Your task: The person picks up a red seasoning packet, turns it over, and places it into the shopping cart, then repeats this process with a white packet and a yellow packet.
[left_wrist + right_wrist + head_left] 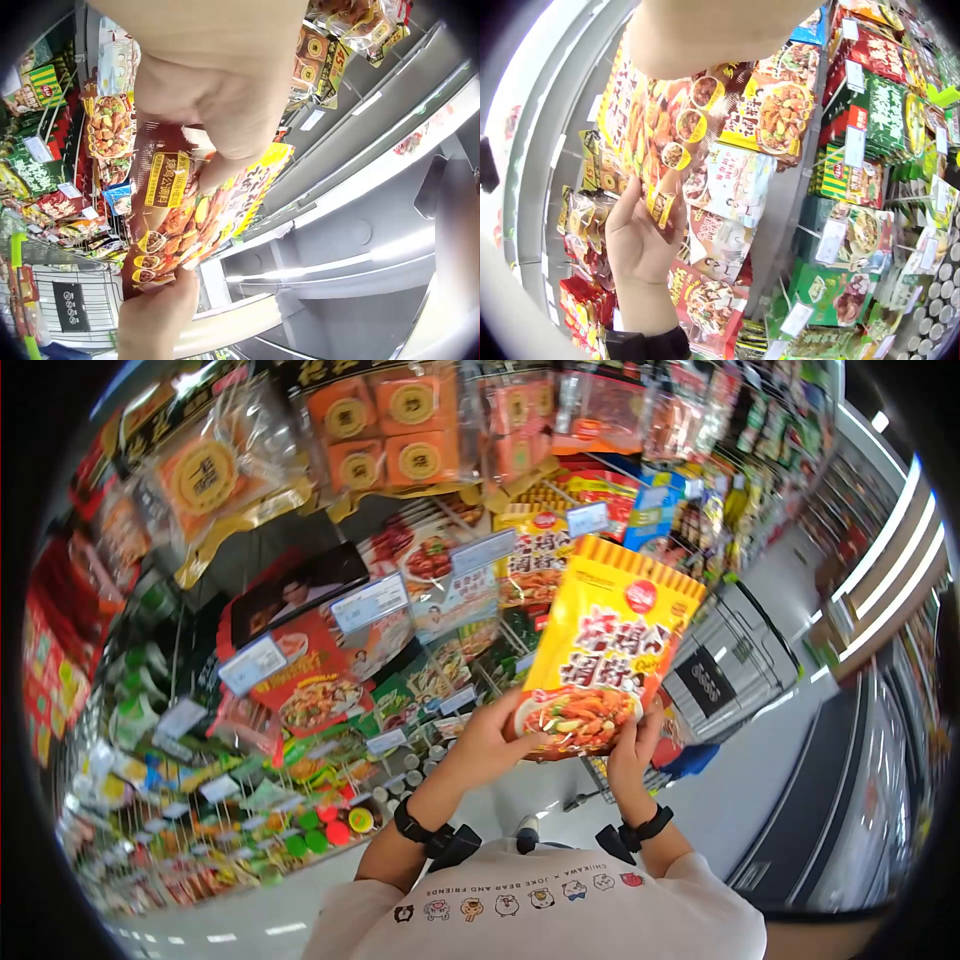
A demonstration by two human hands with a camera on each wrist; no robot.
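A yellow and red seasoning packet [610,630], printed with a cooked dish, is held up in front of the body, tilted a little. My left hand [492,745] grips its lower left corner, thumb over the printed front. At the lower right edge, my right hand [632,755] holds it between thumb and fingers. The left wrist view shows the brown bottom strip of the packet [180,202] between the left hand [217,105] above and the right hand [161,311] below. A matching yellow packet [535,550] hangs on the rack just behind.
Racks of hanging food packets rise ahead and to the left, with price tags [370,603] sticking out. Orange packs [410,405] hang along the top. A shopping cart [745,650] stands behind the packet to the right. Farther right is a dark freezer case [850,790].
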